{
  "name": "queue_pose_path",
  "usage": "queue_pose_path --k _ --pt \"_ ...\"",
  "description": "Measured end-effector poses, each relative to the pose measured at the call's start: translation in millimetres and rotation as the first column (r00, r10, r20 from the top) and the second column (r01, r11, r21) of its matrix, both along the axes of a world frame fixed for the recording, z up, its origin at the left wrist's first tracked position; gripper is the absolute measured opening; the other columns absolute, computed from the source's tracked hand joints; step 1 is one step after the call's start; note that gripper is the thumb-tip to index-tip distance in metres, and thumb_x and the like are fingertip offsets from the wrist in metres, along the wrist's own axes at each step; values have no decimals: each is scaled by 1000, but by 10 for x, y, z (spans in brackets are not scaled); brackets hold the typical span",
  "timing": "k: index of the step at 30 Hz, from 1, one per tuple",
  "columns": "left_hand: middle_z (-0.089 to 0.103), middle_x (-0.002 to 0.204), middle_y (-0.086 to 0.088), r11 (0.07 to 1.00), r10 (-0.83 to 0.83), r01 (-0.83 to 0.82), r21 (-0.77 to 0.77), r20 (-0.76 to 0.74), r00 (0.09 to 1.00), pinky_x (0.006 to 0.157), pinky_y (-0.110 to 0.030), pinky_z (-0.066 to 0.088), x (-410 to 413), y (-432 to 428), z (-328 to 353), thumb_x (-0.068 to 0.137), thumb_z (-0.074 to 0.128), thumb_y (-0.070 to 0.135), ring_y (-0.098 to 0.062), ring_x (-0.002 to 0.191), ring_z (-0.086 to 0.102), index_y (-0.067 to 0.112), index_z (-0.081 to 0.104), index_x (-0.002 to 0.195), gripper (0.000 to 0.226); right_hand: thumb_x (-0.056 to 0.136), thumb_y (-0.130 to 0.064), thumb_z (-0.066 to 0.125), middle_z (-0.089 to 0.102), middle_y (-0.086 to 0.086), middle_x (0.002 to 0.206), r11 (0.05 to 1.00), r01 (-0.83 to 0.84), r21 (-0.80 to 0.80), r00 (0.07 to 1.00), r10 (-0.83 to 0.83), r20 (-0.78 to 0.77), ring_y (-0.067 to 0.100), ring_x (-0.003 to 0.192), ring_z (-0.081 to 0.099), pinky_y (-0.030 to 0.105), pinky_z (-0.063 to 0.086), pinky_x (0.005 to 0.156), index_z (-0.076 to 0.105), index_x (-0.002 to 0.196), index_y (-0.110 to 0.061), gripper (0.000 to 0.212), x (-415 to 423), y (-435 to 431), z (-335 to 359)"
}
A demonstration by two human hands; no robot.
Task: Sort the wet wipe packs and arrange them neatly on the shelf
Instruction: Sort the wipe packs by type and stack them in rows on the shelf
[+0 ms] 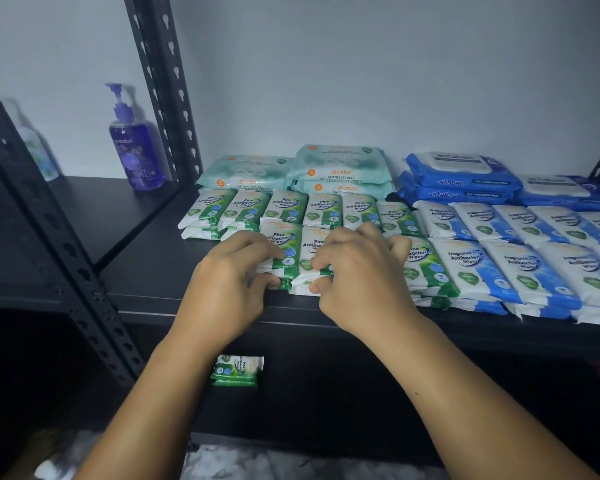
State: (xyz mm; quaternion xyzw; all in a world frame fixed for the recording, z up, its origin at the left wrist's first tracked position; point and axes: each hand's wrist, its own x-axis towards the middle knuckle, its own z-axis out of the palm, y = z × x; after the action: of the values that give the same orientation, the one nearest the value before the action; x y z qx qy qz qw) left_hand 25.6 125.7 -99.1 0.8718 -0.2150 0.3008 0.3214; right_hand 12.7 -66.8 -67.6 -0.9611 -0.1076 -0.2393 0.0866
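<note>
Nearly done, it seems: one stray green pack (237, 370) lies below the shelf (146, 258). At its front edge the left hand (229, 289) and right hand (357, 282) each pinch green stacks (281, 239); beyond, blue packs (520, 271) and large packs (340, 164) sit sorted.

A shop or stockroom is being suggested: a black slotted metal rack (167, 98) is being used for stock, its shelf (146, 271) being covered from back to front edge with rows of identical green pine packs (286, 206), blue fragrance-free packs (520, 268) and larger wipe packs (340, 168), with a purple pump bottle (136, 150) being kept on the neighbouring shelf (94, 216).
</note>
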Motion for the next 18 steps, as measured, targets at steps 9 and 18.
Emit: queue_pose_path --k 9,18 --pt "36 152 7 997 -29 21 -80 -90 995 113 -37 42 -337 -4 -130 86 73 11 -12 144 35 23 44 146 68 70 -33 81 50 -10 133 1000 8 28 997 -10 79 24 119 42 45 26 88 66 117 -37 49 -168 -22 -194" --pt "53 95 10 991 109 -114 -75 -65 992 75 -37 49 -1061 266 -221 87 59 5 -14 84 56 24 53 102 25 79 -8 61 62 -2 95 886 -400 236 908 347 237 21 88 58 39 49 76 73 99 -15 25 -706 184 -452"
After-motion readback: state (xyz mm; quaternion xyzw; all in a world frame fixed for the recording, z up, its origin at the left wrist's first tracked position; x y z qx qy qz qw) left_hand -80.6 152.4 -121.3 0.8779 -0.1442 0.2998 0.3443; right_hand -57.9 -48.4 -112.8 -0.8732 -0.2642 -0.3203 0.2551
